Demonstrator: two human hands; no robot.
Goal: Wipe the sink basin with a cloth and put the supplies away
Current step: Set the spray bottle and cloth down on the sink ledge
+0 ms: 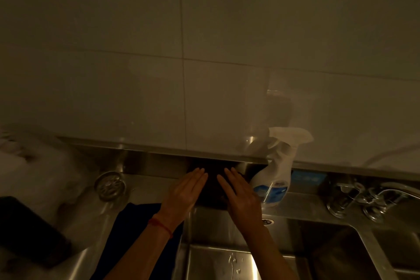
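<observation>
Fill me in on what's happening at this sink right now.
A person is working at a steel sink in dim light. Both the left hand and the right hand lie flat, fingers straight, on a dark folded cloth set on the ledge behind the basin, against the wall. A white spray bottle stands just right of the cloth. A blue cloth lies over the sink's left rim, and the faucet is off to the right.

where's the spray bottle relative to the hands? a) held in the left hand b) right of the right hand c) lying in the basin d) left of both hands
b: the spray bottle stands on the ledge just right of the right hand, while both it and the left hand lie flat on the dark cloth.
</observation>
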